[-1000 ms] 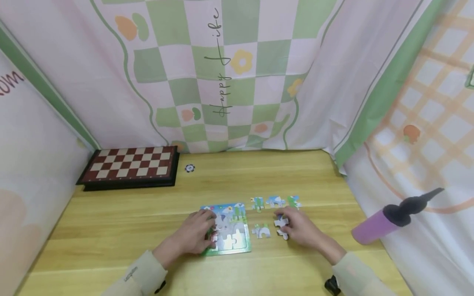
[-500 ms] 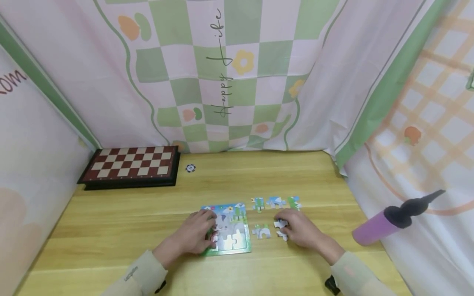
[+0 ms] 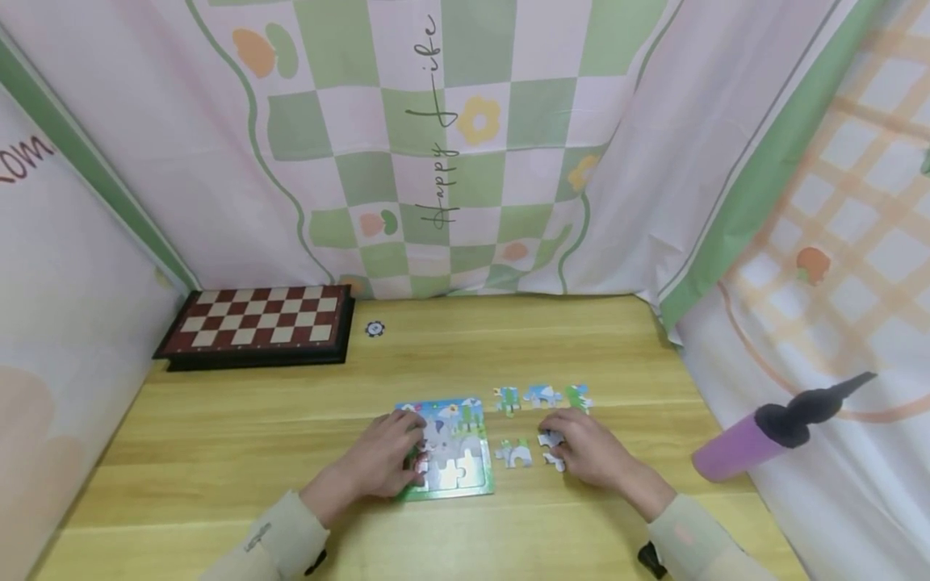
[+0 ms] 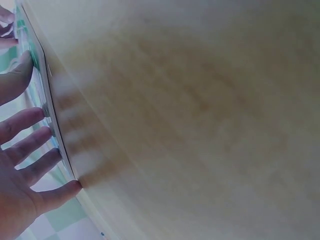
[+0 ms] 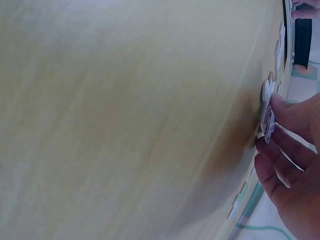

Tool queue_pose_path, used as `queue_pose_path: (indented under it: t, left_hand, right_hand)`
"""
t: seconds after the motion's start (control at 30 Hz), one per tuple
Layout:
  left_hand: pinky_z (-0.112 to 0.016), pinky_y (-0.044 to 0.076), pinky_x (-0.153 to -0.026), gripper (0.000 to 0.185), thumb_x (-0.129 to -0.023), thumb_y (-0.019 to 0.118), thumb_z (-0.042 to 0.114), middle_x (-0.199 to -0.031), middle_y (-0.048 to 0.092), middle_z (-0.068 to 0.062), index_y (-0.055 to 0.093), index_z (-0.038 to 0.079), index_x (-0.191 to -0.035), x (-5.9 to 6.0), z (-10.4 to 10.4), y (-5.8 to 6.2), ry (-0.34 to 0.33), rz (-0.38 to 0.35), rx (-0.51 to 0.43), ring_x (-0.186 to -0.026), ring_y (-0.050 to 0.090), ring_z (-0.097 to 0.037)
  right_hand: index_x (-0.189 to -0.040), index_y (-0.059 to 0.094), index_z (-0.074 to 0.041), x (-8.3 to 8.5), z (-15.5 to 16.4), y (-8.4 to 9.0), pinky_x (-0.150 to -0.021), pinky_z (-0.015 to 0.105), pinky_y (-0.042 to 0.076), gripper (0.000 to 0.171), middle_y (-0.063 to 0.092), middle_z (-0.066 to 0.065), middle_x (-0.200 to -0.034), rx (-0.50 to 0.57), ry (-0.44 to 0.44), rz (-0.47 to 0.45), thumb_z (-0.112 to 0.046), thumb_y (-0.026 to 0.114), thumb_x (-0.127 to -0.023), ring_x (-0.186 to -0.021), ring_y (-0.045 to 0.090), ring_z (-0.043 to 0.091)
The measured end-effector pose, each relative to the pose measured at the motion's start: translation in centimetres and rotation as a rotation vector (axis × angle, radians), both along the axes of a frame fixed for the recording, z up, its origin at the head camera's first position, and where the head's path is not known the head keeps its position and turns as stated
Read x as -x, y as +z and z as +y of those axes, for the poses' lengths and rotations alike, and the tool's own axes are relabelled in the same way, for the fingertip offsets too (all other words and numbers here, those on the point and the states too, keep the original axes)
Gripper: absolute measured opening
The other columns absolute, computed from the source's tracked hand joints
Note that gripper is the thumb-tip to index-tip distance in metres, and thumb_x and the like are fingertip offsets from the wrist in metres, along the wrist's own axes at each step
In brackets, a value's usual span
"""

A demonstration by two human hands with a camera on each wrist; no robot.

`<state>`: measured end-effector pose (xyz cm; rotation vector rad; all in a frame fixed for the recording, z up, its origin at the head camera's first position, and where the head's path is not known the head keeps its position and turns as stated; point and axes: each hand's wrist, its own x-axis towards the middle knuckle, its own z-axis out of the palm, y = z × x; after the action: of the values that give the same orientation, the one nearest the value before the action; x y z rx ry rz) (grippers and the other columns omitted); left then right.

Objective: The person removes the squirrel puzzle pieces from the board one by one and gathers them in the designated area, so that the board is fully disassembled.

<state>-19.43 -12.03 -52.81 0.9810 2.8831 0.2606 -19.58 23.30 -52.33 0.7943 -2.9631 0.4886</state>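
Note:
A picture puzzle board [image 3: 458, 472] with a green rim lies on the wooden table. My left hand [image 3: 410, 452] rests on its left part, and the left wrist view shows that hand [image 4: 45, 135] with straight, spread fingers pressing the board's edge [image 4: 50, 120]. My right hand [image 3: 555, 442] lies to the right of the board and pinches a white puzzle piece [image 3: 548, 439]. In the right wrist view this piece [image 5: 268, 112] sits between thumb and fingers. A second white piece [image 3: 555, 462] lies by the hand. Other loose pieces [image 3: 513, 453] [image 3: 541, 395] lie nearby.
A red-and-cream chessboard [image 3: 254, 323] sits at the back left, with a small dark disc [image 3: 374, 328] beside it. A purple pump with a black nozzle [image 3: 770, 432] leans at the right. Patterned cloth walls [image 3: 465, 145] close in the table on three sides.
My right hand's fingers have closed a little further over the white piece, hiding more of it. My left hand stays on the board.

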Motion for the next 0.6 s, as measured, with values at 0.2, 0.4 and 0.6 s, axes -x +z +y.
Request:
queue_pose_path:
  t: [0.2, 0.4, 0.6]
  left_hand:
    - [-0.053, 0.042, -0.111, 0.047, -0.078, 0.073, 0.052, -0.139, 0.053, -0.003, 0.065, 0.018, -0.109, -0.1, 0.0, 0.0, 0.002, -0.003, -0.003, -0.129, 0.049, -0.026]
    - [-0.054, 0.042, -0.111, 0.046, -0.078, 0.073, 0.052, -0.138, 0.053, -0.003, 0.065, 0.018, -0.109, -0.1, -0.1, -0.1, 0.0, -0.007, -0.015, -0.129, 0.049, -0.026]
    - [-0.054, 0.042, -0.111, 0.047, -0.079, 0.073, 0.05, -0.138, 0.053, -0.003, 0.064, 0.017, -0.111, 0.0, -0.2, -0.1, 0.0, -0.002, -0.019, -0.129, 0.049, -0.026]
  right_hand:
    - [-0.108, 0.069, -0.01, 0.0, 0.0, -0.1, -0.095, 0.043, 0.056, 0.033, 0.069, 0.007, -0.116, 0.002, 0.002, 0.018, -0.007, 0.077, -0.077, -0.11, 0.064, 0.026]
    - [-0.11, 0.068, -0.01, 0.0, 0.0, 0.1, -0.096, 0.043, 0.055, 0.035, 0.068, 0.007, -0.116, -0.011, 0.001, 0.006, -0.007, 0.077, -0.076, -0.111, 0.063, 0.026]
    - [-0.116, 0.066, -0.008, 0.9, -0.8, 1.4, -0.096, 0.042, 0.055, 0.038, 0.07, 0.005, -0.114, 0.042, 0.005, -0.03, -0.011, 0.076, -0.079, -0.108, 0.065, 0.022]
